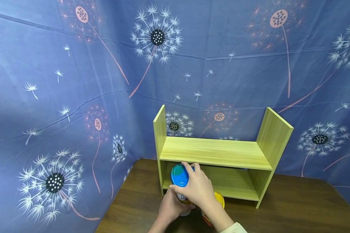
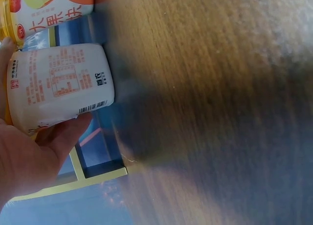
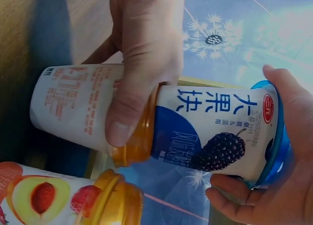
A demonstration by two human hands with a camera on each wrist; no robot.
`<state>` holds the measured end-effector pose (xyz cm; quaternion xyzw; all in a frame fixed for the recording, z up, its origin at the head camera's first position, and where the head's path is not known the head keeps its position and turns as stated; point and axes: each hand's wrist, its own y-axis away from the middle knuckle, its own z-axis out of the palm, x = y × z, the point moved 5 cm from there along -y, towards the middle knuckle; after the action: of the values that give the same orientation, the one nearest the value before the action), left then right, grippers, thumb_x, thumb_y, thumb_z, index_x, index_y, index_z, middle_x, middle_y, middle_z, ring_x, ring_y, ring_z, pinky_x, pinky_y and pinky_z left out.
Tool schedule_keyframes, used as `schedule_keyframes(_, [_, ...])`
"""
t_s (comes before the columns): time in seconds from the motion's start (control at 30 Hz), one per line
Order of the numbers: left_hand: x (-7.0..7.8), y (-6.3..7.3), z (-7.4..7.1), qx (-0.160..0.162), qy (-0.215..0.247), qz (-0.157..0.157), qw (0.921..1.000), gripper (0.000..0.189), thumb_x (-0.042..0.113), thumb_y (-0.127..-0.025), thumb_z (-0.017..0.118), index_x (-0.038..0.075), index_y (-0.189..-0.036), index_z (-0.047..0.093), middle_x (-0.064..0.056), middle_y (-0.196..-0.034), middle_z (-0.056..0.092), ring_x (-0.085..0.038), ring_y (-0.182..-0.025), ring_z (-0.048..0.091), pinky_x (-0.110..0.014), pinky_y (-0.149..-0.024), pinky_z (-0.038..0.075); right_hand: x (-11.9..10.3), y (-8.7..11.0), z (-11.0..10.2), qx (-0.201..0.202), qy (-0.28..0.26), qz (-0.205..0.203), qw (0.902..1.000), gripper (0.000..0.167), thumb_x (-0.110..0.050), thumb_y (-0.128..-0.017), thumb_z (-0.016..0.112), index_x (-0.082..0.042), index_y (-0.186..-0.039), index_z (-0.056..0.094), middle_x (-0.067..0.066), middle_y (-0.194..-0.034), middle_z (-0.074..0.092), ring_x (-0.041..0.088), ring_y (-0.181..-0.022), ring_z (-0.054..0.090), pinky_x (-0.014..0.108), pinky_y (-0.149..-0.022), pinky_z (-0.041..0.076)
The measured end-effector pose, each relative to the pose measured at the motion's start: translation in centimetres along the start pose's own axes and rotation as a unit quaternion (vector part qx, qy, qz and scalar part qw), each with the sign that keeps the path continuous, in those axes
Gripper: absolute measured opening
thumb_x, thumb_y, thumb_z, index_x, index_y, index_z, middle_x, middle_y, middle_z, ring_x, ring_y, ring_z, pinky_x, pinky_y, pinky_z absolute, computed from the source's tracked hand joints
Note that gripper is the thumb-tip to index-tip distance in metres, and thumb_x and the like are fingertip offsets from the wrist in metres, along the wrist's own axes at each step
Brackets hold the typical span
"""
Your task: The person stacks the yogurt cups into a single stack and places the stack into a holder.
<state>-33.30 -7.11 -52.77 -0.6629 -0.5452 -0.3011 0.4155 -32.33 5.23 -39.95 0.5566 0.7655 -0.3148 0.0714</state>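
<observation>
My left hand (image 1: 169,207) grips a white yogurt cup (image 2: 63,88) with an orange lid, thumb and fingers around its upper part. Directly above it is a second yogurt cup (image 3: 210,132), with a blackberry picture and a blue lid (image 1: 179,175). Its base is right at the orange lid of the lower cup. My right hand (image 1: 199,189) holds this upper cup near its blue lid, thumb on one side and fingers on the other. Beside the pair stands a third yogurt cup (image 3: 54,193), with a peach picture and a yellow lid (image 1: 220,198), partly behind my right forearm.
A light wooden two-tier shelf (image 1: 213,152) with raised side panels stands behind the cups on the brown wooden table (image 1: 303,207). Blue cloth (image 1: 105,64) with dandelion prints hangs along the back and left.
</observation>
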Motion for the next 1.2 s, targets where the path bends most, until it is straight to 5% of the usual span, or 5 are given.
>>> schedule_keyframes(0.13, [0.06, 0.08, 0.00, 0.000, -0.005, 0.001, 1.0000, 0.101, 0.043, -0.062, 0.097, 0.016, -0.144, 0.045, 0.004, -0.126, 0.061, -0.018, -0.111, 0.060, -0.045, -0.093, 0.052, -0.13, 0.17, 0.03, -0.003, 0.016, -0.001, 0.9999, 0.095, -0.078, -0.072, 0.072, -0.024, -0.147, 0.052, 0.011, -0.120, 0.054, 0.026, -0.090, 0.062, 0.043, -0.061, 0.054])
schedule_keyframes(0.3, [0.18, 0.06, -0.20, 0.017, -0.039, 0.010, 0.9991, 0.114, 0.060, -0.061, 0.091, 0.013, -0.150, 0.038, 0.001, -0.130, 0.060, -0.018, -0.111, 0.061, -0.044, -0.091, 0.053, -0.40, 0.19, -0.37, -0.019, 0.030, -0.005, 0.9993, 0.081, -0.063, -0.083, 0.068, -0.020, -0.149, 0.049, 0.015, -0.124, 0.054, 0.028, -0.089, 0.062, 0.044, -0.060, 0.054])
schedule_keyframes(0.43, [0.26, -0.01, -0.22, 0.021, -0.051, 0.020, 0.9982, 0.115, 0.064, -0.062, 0.089, 0.013, -0.150, 0.037, 0.001, -0.129, 0.060, -0.018, -0.110, 0.062, -0.044, -0.089, 0.054, -0.45, 0.19, -0.58, -0.032, 0.032, 0.000, 0.9990, 0.081, -0.054, -0.081, 0.069, -0.018, -0.150, 0.048, 0.016, -0.125, 0.054, 0.029, -0.089, 0.062, 0.045, -0.060, 0.055])
schedule_keyframes(1.2, [-0.54, 0.07, -0.14, 0.039, -0.047, -0.014, 0.9981, 0.111, 0.057, -0.056, 0.095, 0.015, -0.146, 0.045, 0.003, -0.125, 0.063, -0.020, -0.111, 0.063, -0.046, -0.088, 0.053, 0.42, 0.16, -0.33, -0.035, -0.038, 0.033, 0.9981, 0.093, -0.071, -0.074, 0.076, -0.016, -0.146, 0.052, 0.014, -0.119, 0.056, 0.032, -0.090, 0.066, 0.053, -0.071, 0.056])
